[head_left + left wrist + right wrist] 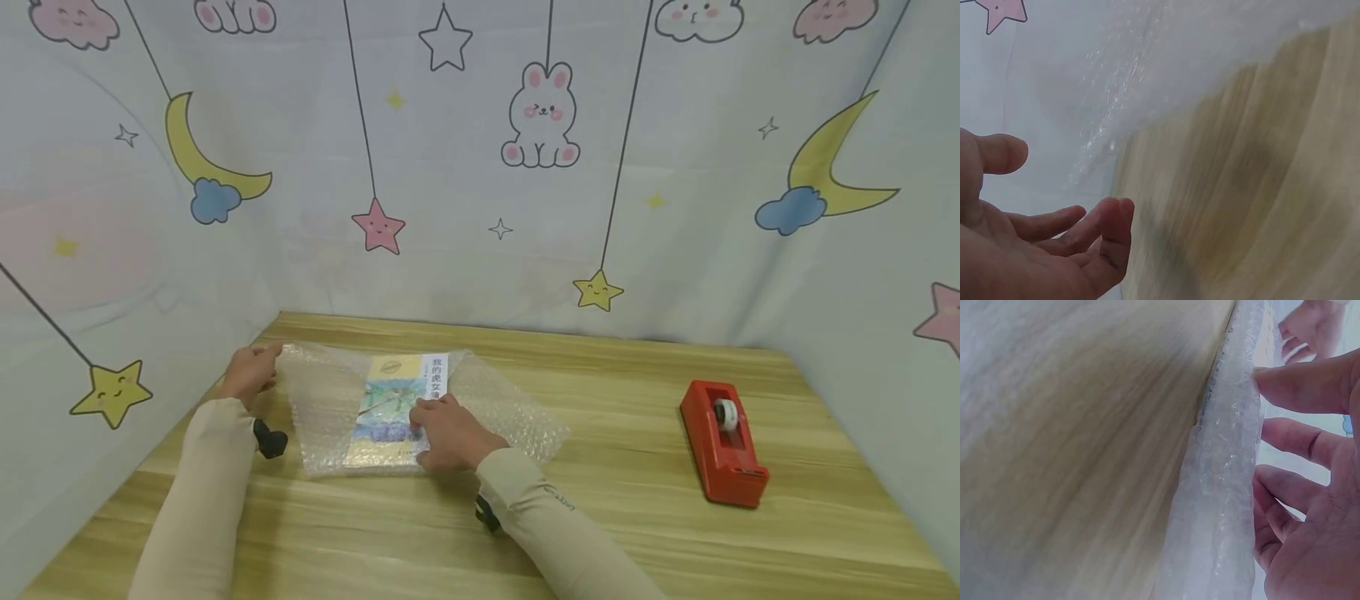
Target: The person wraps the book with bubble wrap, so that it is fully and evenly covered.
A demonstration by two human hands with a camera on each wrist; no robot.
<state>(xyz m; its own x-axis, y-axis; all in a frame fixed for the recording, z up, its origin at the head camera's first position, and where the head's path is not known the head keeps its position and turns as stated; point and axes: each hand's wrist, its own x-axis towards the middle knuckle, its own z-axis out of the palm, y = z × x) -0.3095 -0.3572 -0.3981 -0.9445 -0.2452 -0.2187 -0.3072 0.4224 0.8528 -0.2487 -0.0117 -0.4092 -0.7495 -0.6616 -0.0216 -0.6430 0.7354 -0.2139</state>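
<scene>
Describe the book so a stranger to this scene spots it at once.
On the wooden table, left of the red tape dispenser, lies bubble wrap. Amid it, partly hidden by the right hand, is the book. Its colourful cover, with dark characters on a white strip, sets it apart from the clear wrap.

- Fabric-lined booth [45, 467]; home or studio, can't tell.
- White cloth walls [465, 283], three sides, nursery-style prints: bunny [542, 117], moons [810, 162], stars [378, 227].
- Wood-grain tabletop [637, 467] between the walls.
</scene>
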